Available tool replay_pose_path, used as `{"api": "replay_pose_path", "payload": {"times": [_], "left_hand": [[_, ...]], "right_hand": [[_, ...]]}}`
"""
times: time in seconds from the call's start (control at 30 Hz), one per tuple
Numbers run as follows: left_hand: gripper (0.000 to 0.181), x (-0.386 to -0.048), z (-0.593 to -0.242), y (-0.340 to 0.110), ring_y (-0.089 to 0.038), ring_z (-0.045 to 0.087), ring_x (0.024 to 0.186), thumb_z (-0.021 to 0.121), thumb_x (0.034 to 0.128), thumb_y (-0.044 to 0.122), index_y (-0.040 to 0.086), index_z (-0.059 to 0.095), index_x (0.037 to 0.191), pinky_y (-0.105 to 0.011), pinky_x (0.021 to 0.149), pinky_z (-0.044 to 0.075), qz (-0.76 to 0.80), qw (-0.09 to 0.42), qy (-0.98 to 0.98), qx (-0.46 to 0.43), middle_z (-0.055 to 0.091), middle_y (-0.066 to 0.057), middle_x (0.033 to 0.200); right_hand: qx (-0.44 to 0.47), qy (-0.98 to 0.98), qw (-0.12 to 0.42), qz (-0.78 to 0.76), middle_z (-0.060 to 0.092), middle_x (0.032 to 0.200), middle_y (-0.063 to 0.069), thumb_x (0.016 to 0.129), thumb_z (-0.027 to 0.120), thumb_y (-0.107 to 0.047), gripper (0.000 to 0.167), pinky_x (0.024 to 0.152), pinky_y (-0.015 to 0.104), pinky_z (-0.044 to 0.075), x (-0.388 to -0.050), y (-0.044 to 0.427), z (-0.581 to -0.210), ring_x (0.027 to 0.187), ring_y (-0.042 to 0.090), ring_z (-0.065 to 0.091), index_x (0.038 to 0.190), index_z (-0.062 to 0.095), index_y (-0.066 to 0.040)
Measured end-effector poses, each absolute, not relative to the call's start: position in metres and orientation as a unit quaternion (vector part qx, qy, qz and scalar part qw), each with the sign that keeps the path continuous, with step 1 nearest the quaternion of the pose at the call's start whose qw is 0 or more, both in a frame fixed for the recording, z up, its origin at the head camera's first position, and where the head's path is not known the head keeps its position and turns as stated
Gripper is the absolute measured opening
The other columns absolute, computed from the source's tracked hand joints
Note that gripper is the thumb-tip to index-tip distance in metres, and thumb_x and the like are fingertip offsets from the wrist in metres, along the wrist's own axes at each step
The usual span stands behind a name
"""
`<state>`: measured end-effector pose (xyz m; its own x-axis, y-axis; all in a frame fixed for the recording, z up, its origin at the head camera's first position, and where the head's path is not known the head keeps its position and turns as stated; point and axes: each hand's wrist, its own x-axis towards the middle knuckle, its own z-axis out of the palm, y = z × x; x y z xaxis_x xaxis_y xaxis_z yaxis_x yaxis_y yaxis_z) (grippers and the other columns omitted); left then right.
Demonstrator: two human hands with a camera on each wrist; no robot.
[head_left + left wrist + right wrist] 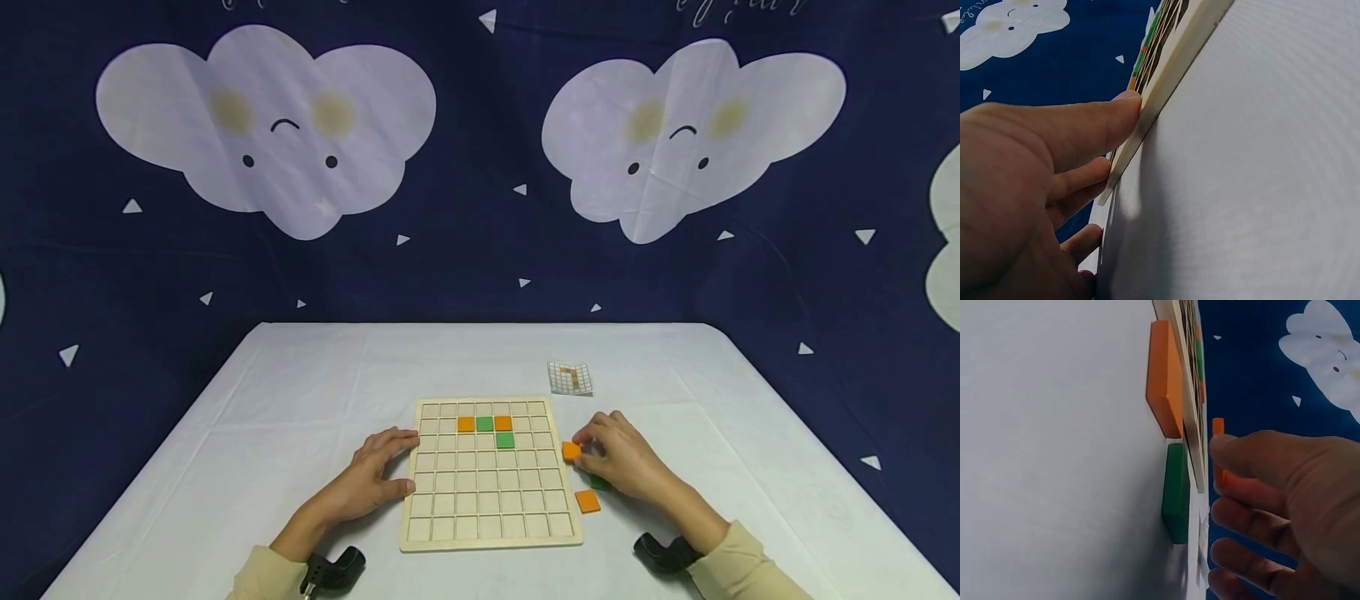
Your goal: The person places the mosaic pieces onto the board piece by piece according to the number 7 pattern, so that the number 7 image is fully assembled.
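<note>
A wooden grid board (486, 546) lies on the white table. Set in its upper cells are two orange tiles, one of them this orange tile (466, 424), and two green tiles, one being this green tile (505, 440). My left hand (367, 475) rests against the board's left edge, its thumb (1100, 128) touching the rim. Just off the board's right side, my right hand (626, 457) pinches an orange tile (1218, 428) between thumb and forefinger, raised off the table. Below that hand lie a loose green tile (1175, 494), partly hidden in the head view, and a loose orange tile (588, 501).
Behind the board's right corner sits a small printed card (570, 378) with a coloured grid pattern. The white table (300, 392) reaches back to a dark blue cloth (480, 250) with clouds and triangles. A black device is at each wrist.
</note>
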<state>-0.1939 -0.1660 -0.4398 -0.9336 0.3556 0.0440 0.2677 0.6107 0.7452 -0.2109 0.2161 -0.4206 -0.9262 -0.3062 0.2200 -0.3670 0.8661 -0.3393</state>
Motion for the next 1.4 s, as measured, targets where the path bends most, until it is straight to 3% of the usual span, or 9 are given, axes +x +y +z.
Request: {"api": "replay_pose_path", "payload": {"times": [0.53, 1.4], "left_hand": [[0.06, -0.193, -0.44, -0.166, -0.034, 0.021, 0.141, 0.074, 0.0791, 0.022, 0.008, 0.052, 0.134, -0.061, 0.111, 0.01, 0.408, 0.055, 0.893, 0.179, 0.04, -0.006, 0.147], [0.062, -0.195, -0.442, -0.166, -0.034, 0.02, 0.142, 0.074, 0.079, 0.024, 0.009, 0.051, 0.134, -0.062, 0.111, 0.01, 0.406, 0.054, 0.895, 0.175, 0.039, -0.007, 0.148]], "right_hand": [[0.19, -0.956, 0.09, 0.207, 0.061, 0.092, -0.008, 0.076, 0.076, -0.02, 0.018, 0.078, 0.032, 0.042, -0.211, 0.204, -0.412, 0.087, 0.01, 0.046, 0.093, 0.072, -0.016], [0.228, -0.947, 0.098, 0.203, 0.06, 0.089, -0.011, 0.075, 0.075, -0.023, 0.019, 0.073, 0.028, 0.04, -0.209, 0.172, -0.41, 0.083, 0.006, 0.042, 0.093, 0.072, -0.017]]}}
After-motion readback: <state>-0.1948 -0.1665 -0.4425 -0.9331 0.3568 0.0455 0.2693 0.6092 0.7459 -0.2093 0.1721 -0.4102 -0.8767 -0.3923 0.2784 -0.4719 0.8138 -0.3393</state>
